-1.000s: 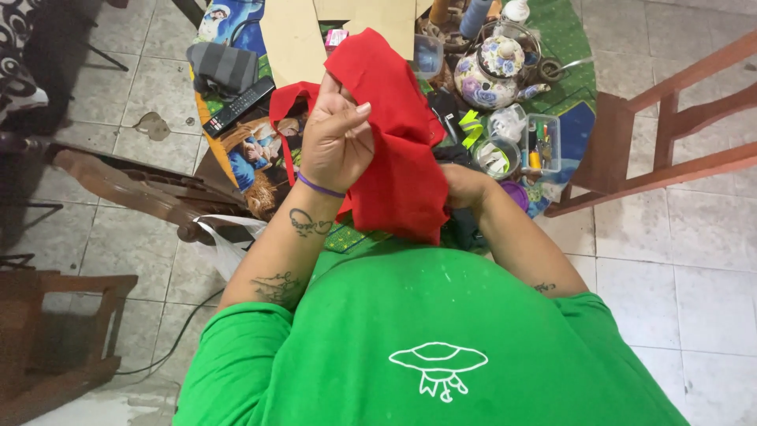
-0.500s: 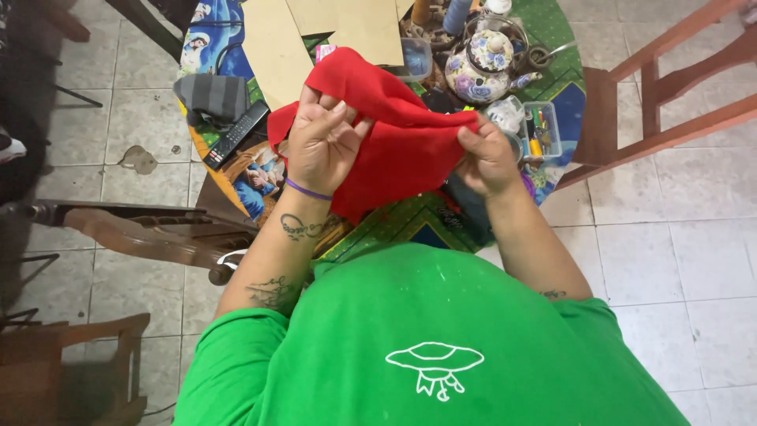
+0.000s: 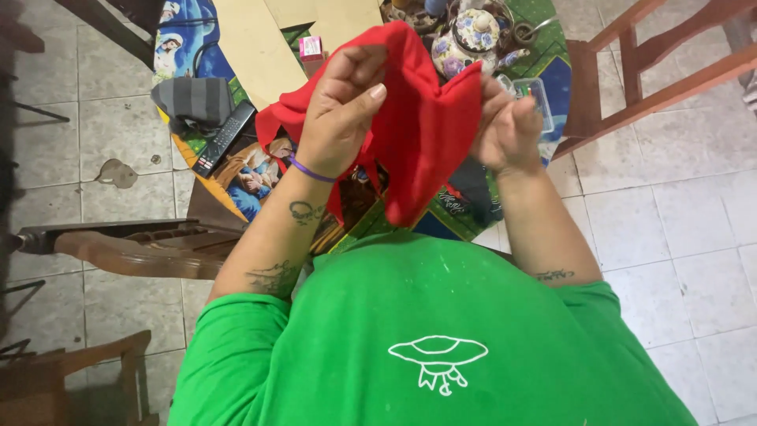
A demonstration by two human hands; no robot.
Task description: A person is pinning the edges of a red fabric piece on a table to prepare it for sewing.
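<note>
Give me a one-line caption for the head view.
Both hands, left hand and right hand, hold a red cloth above a cluttered table.

The single camera sits on the person's head and looks almost straight down, close over the green shirt point(image 3: 426, 331) and raised forearms, with the cluttered tabletop point(image 3: 252, 47) and tiled floor point(image 3: 678, 213) farther below.

The red cloth point(image 3: 426, 134) hides the right hand's fingertips and much of the table point(image 3: 252, 55).
</note>
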